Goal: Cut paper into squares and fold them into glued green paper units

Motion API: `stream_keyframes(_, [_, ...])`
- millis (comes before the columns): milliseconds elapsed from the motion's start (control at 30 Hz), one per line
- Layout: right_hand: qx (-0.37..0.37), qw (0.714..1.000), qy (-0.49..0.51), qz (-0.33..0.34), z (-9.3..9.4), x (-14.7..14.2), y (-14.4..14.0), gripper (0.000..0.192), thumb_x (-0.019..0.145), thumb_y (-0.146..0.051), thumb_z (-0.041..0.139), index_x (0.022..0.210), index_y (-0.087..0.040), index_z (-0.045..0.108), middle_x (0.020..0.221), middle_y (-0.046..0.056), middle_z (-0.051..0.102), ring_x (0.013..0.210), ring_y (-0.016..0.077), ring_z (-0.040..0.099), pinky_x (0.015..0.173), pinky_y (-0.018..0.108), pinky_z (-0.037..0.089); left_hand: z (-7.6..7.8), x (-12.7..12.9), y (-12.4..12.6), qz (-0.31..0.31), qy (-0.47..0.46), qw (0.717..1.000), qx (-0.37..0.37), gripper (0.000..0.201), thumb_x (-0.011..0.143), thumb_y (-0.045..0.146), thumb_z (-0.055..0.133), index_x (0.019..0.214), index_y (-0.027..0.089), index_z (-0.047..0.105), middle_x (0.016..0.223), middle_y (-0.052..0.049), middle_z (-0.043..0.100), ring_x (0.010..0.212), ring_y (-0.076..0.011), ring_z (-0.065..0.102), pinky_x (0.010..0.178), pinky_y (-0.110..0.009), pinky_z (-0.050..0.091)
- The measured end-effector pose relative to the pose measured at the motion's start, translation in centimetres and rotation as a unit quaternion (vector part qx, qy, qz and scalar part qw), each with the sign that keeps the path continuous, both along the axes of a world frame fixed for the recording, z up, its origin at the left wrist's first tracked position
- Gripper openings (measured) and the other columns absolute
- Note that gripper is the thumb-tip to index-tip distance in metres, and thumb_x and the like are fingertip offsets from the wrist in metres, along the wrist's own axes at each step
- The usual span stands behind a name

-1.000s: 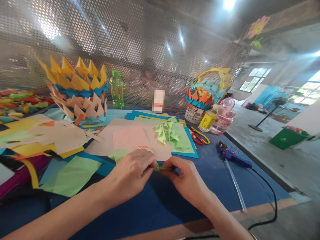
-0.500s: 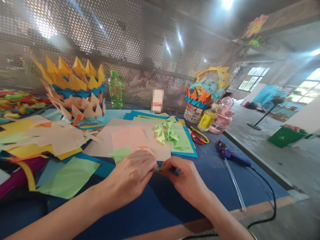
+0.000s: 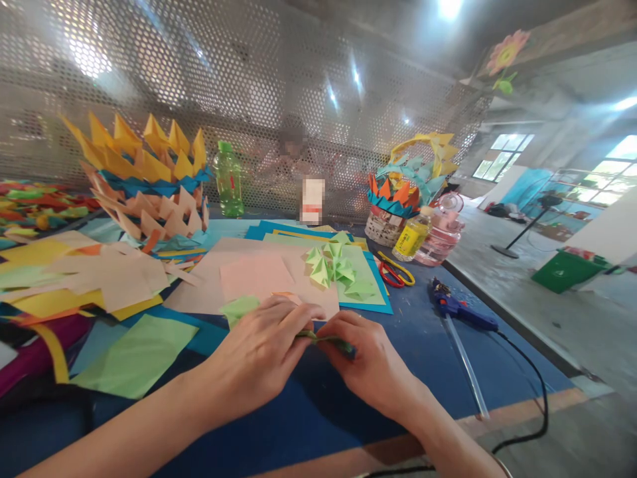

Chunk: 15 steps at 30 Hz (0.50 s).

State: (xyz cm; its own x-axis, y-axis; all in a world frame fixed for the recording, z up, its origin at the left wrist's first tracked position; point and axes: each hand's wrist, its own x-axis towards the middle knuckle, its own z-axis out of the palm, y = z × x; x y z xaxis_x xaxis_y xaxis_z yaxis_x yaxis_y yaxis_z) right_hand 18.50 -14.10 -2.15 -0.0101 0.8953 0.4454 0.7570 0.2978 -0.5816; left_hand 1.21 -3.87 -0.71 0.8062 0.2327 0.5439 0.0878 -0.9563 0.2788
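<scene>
A small folded piece of green paper (image 3: pixel 314 336) is pinched between my two hands above the blue table (image 3: pixel 318 405). My left hand (image 3: pixel 266 338) grips its left end with thumb and fingers. On the other end, my right hand (image 3: pixel 361 352) is closed, and the fingers cover most of the paper. Just beyond the hands lie several folded green paper pieces (image 3: pixel 331 269) on stacked sheets. A pink paper square (image 3: pixel 256 275) and a loose green scrap (image 3: pixel 239 309) are near my left hand. Another green sheet (image 3: pixel 139 358) rests beside my left forearm.
At the left stands a yellow and pink pointed paper basket (image 3: pixel 149 179), with a green bottle (image 3: pixel 229 182) beside it. To the right are a smaller paper basket (image 3: pixel 393 212), a yellow-labelled bottle (image 3: pixel 412 238), red-and-yellow scissors (image 3: pixel 395 273) and a corded glue gun (image 3: pixel 462 309).
My left fingers have lifted and spread slightly, and my right hand has shifted its hold on the green paper. Everything on the table stays in place.
</scene>
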Motion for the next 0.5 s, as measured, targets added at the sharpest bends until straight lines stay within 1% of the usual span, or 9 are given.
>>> stream_keyframes(67, [0.013,1.000,-0.015,0.005,-0.07,-0.10,-0.03,0.016,0.085,-0.008,0.058,0.091,-0.017,0.069,0.087,0.006,0.066,0.080,0.0168,0.063,0.071,0.027,0.048,0.12,0.09,-0.06,0.005,0.002,1.000,0.020,0.030,0.088,0.012,0.058,0.117,0.017,0.051,0.102,-0.005,0.066,0.101,-0.0203,0.057,0.095,-0.038,0.039])
stream_keyframes(100, [0.019,0.999,-0.025,0.006,-0.07,-0.17,-0.04,0.016,0.084,-0.007,0.058,0.091,-0.017,0.069,0.087,0.006,0.066,0.081,0.0173,0.062,0.072,0.027,0.048,0.17,0.14,-0.06,0.006,0.003,1.000,0.030,0.028,0.087,0.013,0.059,0.114,0.017,0.054,0.101,-0.005,0.066,0.100,-0.0207,0.058,0.096,-0.039,0.039])
stream_keyframes(200, [0.029,0.998,-0.053,0.004,0.05,-0.39,-0.03,0.018,0.084,-0.004,0.057,0.091,-0.016,0.068,0.086,0.006,0.066,0.082,0.0181,0.062,0.073,0.028,0.047,0.19,0.25,0.06,0.007,0.018,0.999,0.043,0.006,0.089,0.016,0.058,0.093,0.018,0.061,0.090,-0.003,0.066,0.094,-0.0205,0.058,0.092,-0.040,0.039])
stream_keyframes(267, [0.031,0.998,-0.060,-0.001,0.16,-0.48,-0.02,0.017,0.084,-0.004,0.058,0.090,-0.016,0.068,0.085,0.005,0.066,0.081,0.0179,0.061,0.073,0.028,0.047,0.16,0.26,0.12,0.007,0.020,0.999,0.046,0.012,0.091,0.016,0.055,0.081,0.018,0.061,0.083,-0.001,0.065,0.090,-0.0192,0.057,0.091,-0.040,0.039])
stream_keyframes(333, [0.024,0.998,-0.054,-0.004,0.26,-0.50,0.02,0.016,0.083,-0.004,0.059,0.089,-0.016,0.067,0.085,0.005,0.065,0.081,0.0174,0.061,0.073,0.028,0.046,0.18,0.26,0.11,0.003,0.016,0.999,0.045,0.018,0.092,0.015,0.053,0.075,0.018,0.060,0.079,-0.001,0.063,0.087,-0.0179,0.056,0.090,-0.039,0.038])
stream_keyframes(500, [0.003,0.998,-0.059,-0.001,0.29,-0.51,0.17,0.005,0.086,-0.012,0.063,0.086,-0.017,0.065,0.087,0.005,0.063,0.083,0.0182,0.058,0.074,0.028,0.046,0.66,0.29,-0.21,-0.006,-0.010,1.000,0.025,0.021,0.090,0.011,0.052,0.072,0.018,0.061,0.073,0.001,0.062,0.082,-0.0159,0.054,0.088,-0.038,0.037])
